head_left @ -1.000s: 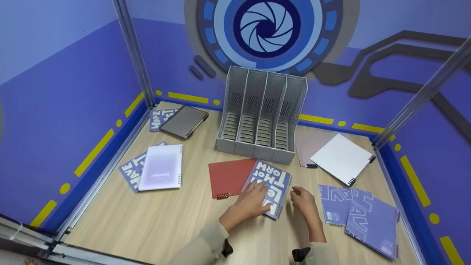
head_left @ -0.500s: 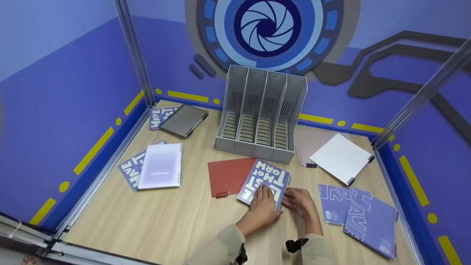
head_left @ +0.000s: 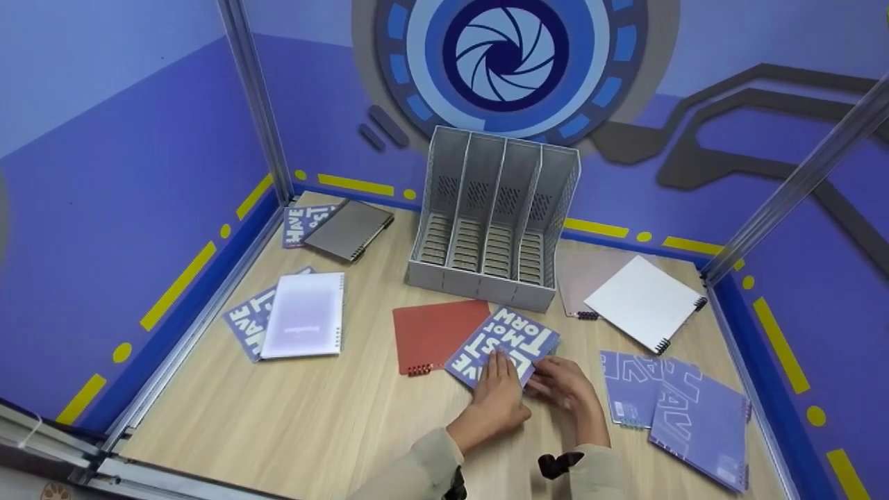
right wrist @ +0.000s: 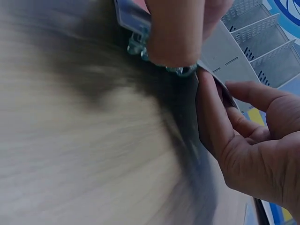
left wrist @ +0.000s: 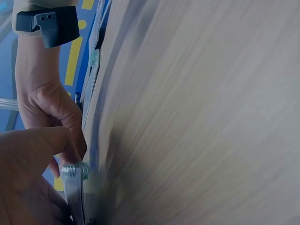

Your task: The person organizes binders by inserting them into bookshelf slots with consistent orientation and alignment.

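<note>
A blue spiral notebook [head_left: 526,338] with large white lettering lies askew over the right part of a red spiral notebook [head_left: 434,337]. My left hand [head_left: 496,399] rests on its cover, fingers straight, with the thumb by the clear ring binding [left wrist: 72,169] in the left wrist view. At the right edge my right hand [head_left: 566,385] pinches the blue notebook; the right wrist view has fingers beneath that edge and the thumb above. Part of the cover is hidden under the left hand.
A grey file rack [head_left: 486,222] with several slots stands behind. On the left lie a grey notebook [head_left: 349,229] and a pale purple notebook [head_left: 303,316], each over a lettered one. On the right are a white notebook [head_left: 646,303] and a purple notebook [head_left: 705,423].
My left hand has slid right and down along the cover. My right hand has come in from the side to the notebook's edge. The blue notebook has turned clockwise.
</note>
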A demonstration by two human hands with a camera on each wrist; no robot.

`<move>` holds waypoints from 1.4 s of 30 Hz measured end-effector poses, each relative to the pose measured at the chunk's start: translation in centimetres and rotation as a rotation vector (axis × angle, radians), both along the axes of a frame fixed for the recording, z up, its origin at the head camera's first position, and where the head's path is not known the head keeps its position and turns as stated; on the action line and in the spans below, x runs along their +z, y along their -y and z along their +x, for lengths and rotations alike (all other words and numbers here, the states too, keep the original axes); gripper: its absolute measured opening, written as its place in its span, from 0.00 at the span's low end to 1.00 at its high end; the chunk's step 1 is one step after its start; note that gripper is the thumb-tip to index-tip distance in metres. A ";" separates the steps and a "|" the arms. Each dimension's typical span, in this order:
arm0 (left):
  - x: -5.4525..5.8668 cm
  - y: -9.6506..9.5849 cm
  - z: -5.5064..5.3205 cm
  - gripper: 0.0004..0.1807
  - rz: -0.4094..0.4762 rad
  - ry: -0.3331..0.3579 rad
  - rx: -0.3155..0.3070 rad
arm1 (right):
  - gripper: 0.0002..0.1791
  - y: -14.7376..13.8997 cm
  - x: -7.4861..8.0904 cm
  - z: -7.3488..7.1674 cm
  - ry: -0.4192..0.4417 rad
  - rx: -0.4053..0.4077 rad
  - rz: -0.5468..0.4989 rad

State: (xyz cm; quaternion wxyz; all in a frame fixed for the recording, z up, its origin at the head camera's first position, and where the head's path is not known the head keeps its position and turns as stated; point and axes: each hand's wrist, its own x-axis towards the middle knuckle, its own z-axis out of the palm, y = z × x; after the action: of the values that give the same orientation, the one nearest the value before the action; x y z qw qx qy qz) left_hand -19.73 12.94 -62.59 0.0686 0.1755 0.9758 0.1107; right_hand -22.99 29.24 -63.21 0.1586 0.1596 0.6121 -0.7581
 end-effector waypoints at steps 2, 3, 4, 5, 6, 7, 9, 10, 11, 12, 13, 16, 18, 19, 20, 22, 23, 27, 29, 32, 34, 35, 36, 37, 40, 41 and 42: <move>0.0 -0.1 0.1 0.53 -0.002 -0.005 0.005 | 0.15 -0.1 0.2 0.1 0.003 0.017 -0.013; 0.1 -0.2 0.2 0.52 -0.003 -0.006 0.003 | 0.15 -0.1 0.3 0.1 0.004 0.024 -0.018; 0.1 -0.2 0.3 0.52 0.002 -0.004 0.002 | 0.14 -0.1 0.4 0.2 0.004 0.033 -0.020; 0.1 -0.1 0.3 0.51 0.006 -0.005 -0.003 | 0.15 0.0 0.6 0.2 0.002 0.040 -0.020; 0.2 0.0 0.4 0.50 0.017 -0.007 -0.007 | 0.15 0.0 0.7 0.3 -0.003 0.046 -0.021; 0.2 0.0 0.5 0.50 0.027 -0.004 -0.010 | 0.16 0.1 0.9 0.4 -0.015 0.053 -0.020; 0.1 0.3 0.5 0.49 0.054 -0.003 -0.020 | 0.18 0.3 1.1 0.6 -0.049 0.061 -0.008; 0.1 0.5 0.6 0.48 0.069 -0.006 -0.026 | 0.19 0.4 1.3 0.7 -0.068 0.066 -0.001; 0.1 0.7 0.6 0.48 0.079 -0.008 -0.033 | 0.20 0.6 1.4 0.8 -0.090 0.070 0.006; 0.1 1.0 0.6 0.49 0.092 -0.010 -0.039 | 0.21 0.7 1.6 0.9 -0.109 0.071 0.016; 0.1 1.2 0.6 0.49 0.104 -0.015 -0.046 | 0.22 0.9 1.7 1.0 -0.127 0.068 0.028; 0.2 2.1 0.6 0.51 0.135 -0.029 -0.079 | 0.22 1.4 2.2 1.4 -0.172 0.059 0.076; 0.3 2.8 0.5 0.52 0.163 -0.042 -0.114 | 0.21 1.8 2.6 1.7 -0.197 0.037 0.107; 0.4 3.3 0.5 0.52 0.180 -0.051 -0.138 | 0.20 2.0 2.8 1.8 -0.215 0.026 0.120; 0.5 3.8 0.4 0.51 0.196 -0.060 -0.168 | 0.20 2.2 3.0 2.0 -0.232 0.014 0.136; 0.6 4.9 0.1 0.50 0.232 -0.080 -0.232 | 0.18 2.5 3.4 2.2 -0.259 -0.018 0.156; 0.7 5.5 -0.1 0.50 0.249 -0.094 -0.262 | 0.17 2.7 3.6 2.3 -0.273 -0.035 0.168; 1.4 8.1 -1.7 0.47 0.337 -0.093 -0.282 | 0.14 3.1 4.4 2.7 -0.316 -0.100 0.220; 2.0 9.3 -3.2 0.44 0.399 -0.082 -0.219 | 0.13 3.1 4.7 2.9 -0.331 -0.129 0.250; 2.6 11.0 -6.3 0.41 0.495 -0.078 -0.068 | 0.13 3.0 5.2 3.1 -0.340 -0.160 0.297; 2.9 12.3 -8.5 0.40 0.561 -0.076 0.040 | 0.12 3.0 5.4 3.3 -0.340 -0.164 0.327; 2.9 13.0 -9.6 0.39 0.595 -0.069 0.094 | 0.13 3.0 5.6 3.4 -0.344 -0.160 0.339; 2.9 13.7 -10.6 0.39 0.625 -0.054 0.148 | 0.13 3.1 5.7 3.5 -0.349 -0.154 0.347; 2.9 14.5 -11.6 0.38 0.662 -0.030 0.201 | 0.13 3.2 5.8 3.6 -0.353 -0.147 0.355; 2.6 16.3 -14.1 0.37 0.779 0.016 0.308 | 0.14 3.4 6.2 4.1 -0.371 -0.131 0.390; 2.6 16.8 -14.8 0.37 0.811 0.018 0.331 | 0.14 3.4 6.3 4.2 -0.377 -0.128 0.404; 2.6 17.1 -15.5 0.37 0.827 0.016 0.351 | 0.14 3.5 6.5 4.3 -0.380 -0.127 0.418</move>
State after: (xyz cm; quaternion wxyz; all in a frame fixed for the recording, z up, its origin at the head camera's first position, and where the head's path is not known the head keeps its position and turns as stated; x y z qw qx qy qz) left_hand -35.18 -4.18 -59.99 -0.0196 0.0192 0.8640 0.5027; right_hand -18.64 25.77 -56.71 -0.0430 0.0819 0.7625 -0.6403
